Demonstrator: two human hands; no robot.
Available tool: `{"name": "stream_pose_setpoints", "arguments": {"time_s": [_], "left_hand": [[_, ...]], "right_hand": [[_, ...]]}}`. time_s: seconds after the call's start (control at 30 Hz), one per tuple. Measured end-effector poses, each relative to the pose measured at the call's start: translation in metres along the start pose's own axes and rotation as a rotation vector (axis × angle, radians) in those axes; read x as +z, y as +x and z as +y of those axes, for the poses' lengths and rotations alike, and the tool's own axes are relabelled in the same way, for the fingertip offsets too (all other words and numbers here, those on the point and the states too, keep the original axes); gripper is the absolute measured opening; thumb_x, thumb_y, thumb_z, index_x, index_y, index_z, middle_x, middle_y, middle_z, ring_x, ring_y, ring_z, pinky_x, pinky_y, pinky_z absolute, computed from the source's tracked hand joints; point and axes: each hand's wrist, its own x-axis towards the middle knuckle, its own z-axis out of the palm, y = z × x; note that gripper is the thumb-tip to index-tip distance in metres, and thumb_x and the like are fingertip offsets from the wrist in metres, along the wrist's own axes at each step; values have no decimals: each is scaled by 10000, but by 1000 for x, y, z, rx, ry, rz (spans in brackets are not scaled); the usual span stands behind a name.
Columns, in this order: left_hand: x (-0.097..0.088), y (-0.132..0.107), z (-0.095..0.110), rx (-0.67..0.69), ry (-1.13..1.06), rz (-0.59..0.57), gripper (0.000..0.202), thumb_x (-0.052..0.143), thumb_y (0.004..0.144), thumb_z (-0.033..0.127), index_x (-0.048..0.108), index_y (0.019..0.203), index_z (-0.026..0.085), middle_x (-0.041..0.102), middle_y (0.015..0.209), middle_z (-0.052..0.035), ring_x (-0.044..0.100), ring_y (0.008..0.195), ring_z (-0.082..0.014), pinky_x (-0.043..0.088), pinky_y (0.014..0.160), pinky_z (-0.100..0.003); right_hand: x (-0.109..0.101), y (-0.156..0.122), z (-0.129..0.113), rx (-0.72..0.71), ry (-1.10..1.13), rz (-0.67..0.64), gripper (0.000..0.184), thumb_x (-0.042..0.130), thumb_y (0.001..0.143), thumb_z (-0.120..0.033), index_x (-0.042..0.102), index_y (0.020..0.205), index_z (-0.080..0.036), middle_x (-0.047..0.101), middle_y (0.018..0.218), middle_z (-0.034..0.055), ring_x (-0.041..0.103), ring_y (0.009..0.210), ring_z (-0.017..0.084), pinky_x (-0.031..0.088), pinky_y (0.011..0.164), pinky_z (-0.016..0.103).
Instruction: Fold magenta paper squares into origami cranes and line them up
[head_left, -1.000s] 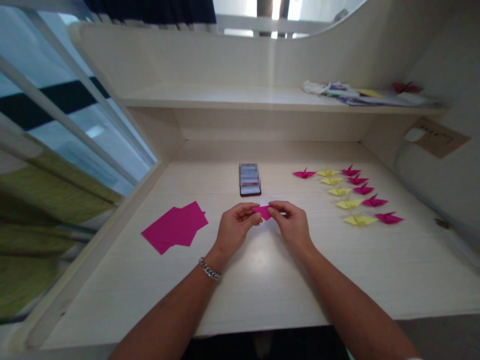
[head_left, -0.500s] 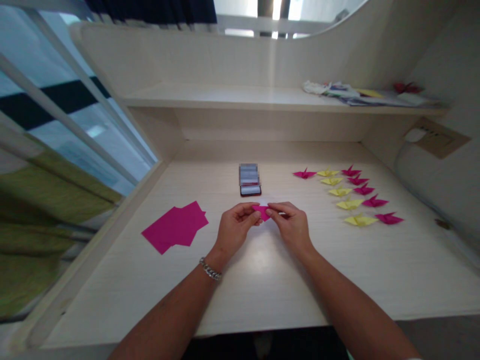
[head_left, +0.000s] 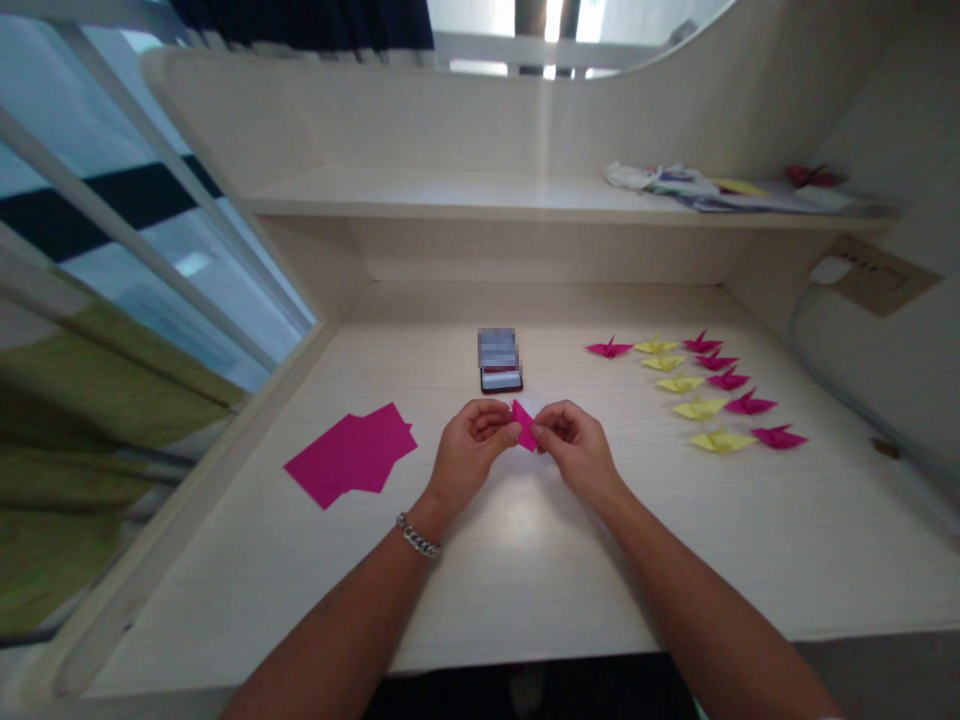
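A small folded piece of pink paper (head_left: 524,426) is held between my two hands above the middle of the desk. My left hand (head_left: 474,440) pinches its left side with thumb and fingers. On its right side, my right hand (head_left: 573,440) has thumb and fingertips closed on the paper. The fingertips hide parts of the folds. Just beyond my hands lies a phone (head_left: 501,381), its upper screen blurred. To the left, overlapping pink paper sheets (head_left: 349,455) lie flat on the desk.
At the right stand several yellow paper cranes (head_left: 699,408) and several pink paper cranes (head_left: 751,402) in rows. A shelf (head_left: 450,195) runs along the back, with papers (head_left: 750,198) on it. A plug with a cable (head_left: 801,320) hangs by the right wall.
The folded pink paper has turned between my fingers from lying wide to a steeper, slanted position. My right hand has shifted slightly. The rest has stayed in place.
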Motion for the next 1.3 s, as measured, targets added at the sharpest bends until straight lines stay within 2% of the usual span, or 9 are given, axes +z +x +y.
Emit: {"name": "stream_pose_setpoints", "arguments": {"time_s": [0.1, 0.23, 0.43, 0.57, 0.7, 0.83, 1.0, 1.13, 1.3], "left_hand": [[0, 0, -3, -22, -14, -57, 226, 750, 692, 278, 599, 790, 141, 652, 739, -8, 616, 678, -115, 516, 681, -253], [-1, -1, -6, -60, -40, -155, 196, 710, 744, 292, 630, 829, 135, 666, 788, -35, 625, 724, -134, 516, 721, -281], [-4, 0, -9, -52, -47, -117, 182, 736, 718, 263, 656, 816, 133, 668, 790, -34, 603, 711, -119, 494, 687, -242], [-4, 0, -9, -79, -90, -117, 180, 743, 708, 256, 664, 810, 131, 671, 774, -35, 601, 695, -119, 492, 690, -252], [-4, 0, -7, -103, -116, -117, 184, 716, 729, 272, 667, 830, 126, 677, 803, -52, 618, 731, -147, 507, 739, -310], [-3, 0, -4, -49, 37, -98, 183, 697, 736, 269, 672, 855, 133, 679, 813, -53, 618, 725, -154, 506, 716, -303], [-1, -3, -4, 43, 264, -114, 112, 672, 748, 239, 668, 787, 134, 653, 707, -30, 586, 648, -133, 478, 641, -256], [1, -3, -6, 110, 304, -59, 122, 664, 763, 260, 661, 797, 142, 657, 754, -34, 593, 695, -138, 479, 665, -251], [2, -2, -7, 116, 312, -33, 144, 665, 769, 283, 651, 790, 141, 646, 737, -29, 584, 671, -132, 476, 639, -242]], "right_hand": [[1, -1, -2, -9, 2, -32, 146, 672, 726, -300, 638, 804, -180, 647, 709, 17, 571, 612, 134, 462, 584, 271], [0, -2, -2, 9, -1, -56, 171, 678, 729, -309, 672, 839, -178, 672, 779, 37, 602, 692, 154, 494, 651, 296], [0, -3, 0, 49, 8, -101, 347, 803, 586, -297, 655, 875, -177, 677, 843, 39, 626, 727, 166, 527, 705, 324], [0, -3, -2, 76, 35, -116, 345, 803, 581, -298, 663, 870, -171, 683, 845, 42, 627, 738, 164, 521, 721, 326], [-1, -1, -6, 113, 104, -112, 288, 769, 621, -315, 676, 849, -166, 685, 787, 35, 615, 698, 155, 511, 697, 316], [1, -1, -5, 100, 107, -54, 203, 728, 660, -314, 669, 789, -169, 672, 730, 20, 600, 658, 145, 496, 655, 291], [0, 1, 2, 50, -17, -14, 212, 692, 710, -360, 659, 786, -165, 672, 733, 35, 595, 663, 154, 474, 656, 292], [-1, 1, 6, 46, -64, -26, 211, 692, 711, -362, 657, 774, -163, 670, 738, 42, 596, 670, 160, 470, 649, 292], [2, 0, 7, 62, -16, -30, 192, 706, 687, -339, 650, 754, -168, 665, 718, 32, 590, 646, 152, 470, 637, 286]]}}
